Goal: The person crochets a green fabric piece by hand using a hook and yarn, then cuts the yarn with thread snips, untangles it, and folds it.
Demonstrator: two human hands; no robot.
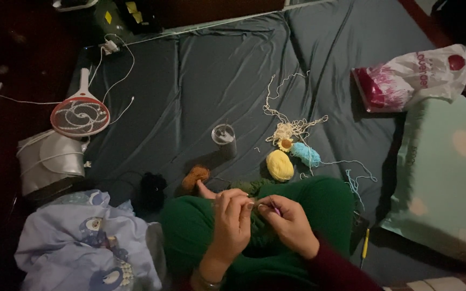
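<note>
A person sits cross-legged in green trousers on a dark grey-blue mattress point(200, 81), seen from above. Both hands meet over the lap. The left hand point(232, 223) has thumb and fingers pinched together on a piece of dark green crocheted yarn work point(255, 218), which hangs between the hands and down onto the lap. The right hand point(292, 223), in a dark red sleeve, has its fingers closed around a thin crochet hook with a purple handle point(274, 209). Only a short part of the hook shows; its long axis seems to run from the right hand toward the left hand's fingertips, but the tip is too small to make out.

On the mattress just beyond the knees lie a yellow ball of yarn point(280, 165), a light blue skein of yarn point(305, 154) touching it, a small crocheted sunflower point(285, 144) and a loose tangle of cream yarn point(289, 126). A brown ball of yarn point(196, 176) and a black ball of yarn point(152, 186) lie to the left. A small clear glass jar point(224, 139) stands upright behind them. Farther left lies a red-and-white racket-shaped insect swatter point(80, 115). At right sit a pale green spotted pillow point(449, 172) and a white and pink plastic bag point(411, 78).
</note>
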